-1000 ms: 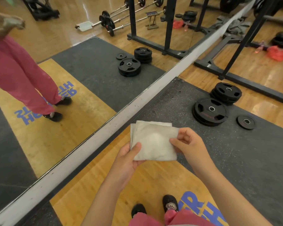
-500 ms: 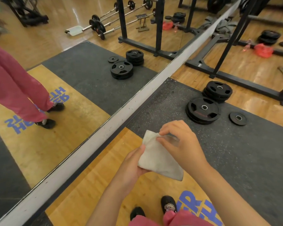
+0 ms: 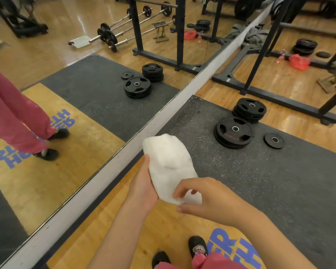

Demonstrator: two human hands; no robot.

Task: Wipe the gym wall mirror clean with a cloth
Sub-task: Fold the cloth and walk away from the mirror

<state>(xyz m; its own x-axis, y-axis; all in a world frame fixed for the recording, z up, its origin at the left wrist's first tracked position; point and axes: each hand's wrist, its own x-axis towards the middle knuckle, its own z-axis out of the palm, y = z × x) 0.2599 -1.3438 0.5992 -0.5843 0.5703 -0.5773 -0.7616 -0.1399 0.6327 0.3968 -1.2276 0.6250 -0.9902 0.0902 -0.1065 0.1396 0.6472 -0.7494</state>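
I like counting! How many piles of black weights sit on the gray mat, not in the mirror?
3: a big stack, a second stack just behind it, and one small plate alone to its right. More may lie off-frame.

Pink-red trousers [image 3: 215,262], black rounded shoes [image 3: 197,243], bare forearms [image 3: 124,230]

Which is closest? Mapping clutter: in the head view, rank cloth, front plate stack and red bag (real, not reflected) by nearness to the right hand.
1. cloth, pinched in the right hand.
2. front plate stack, on the mat ahead.
3. red bag, far right by the rack.
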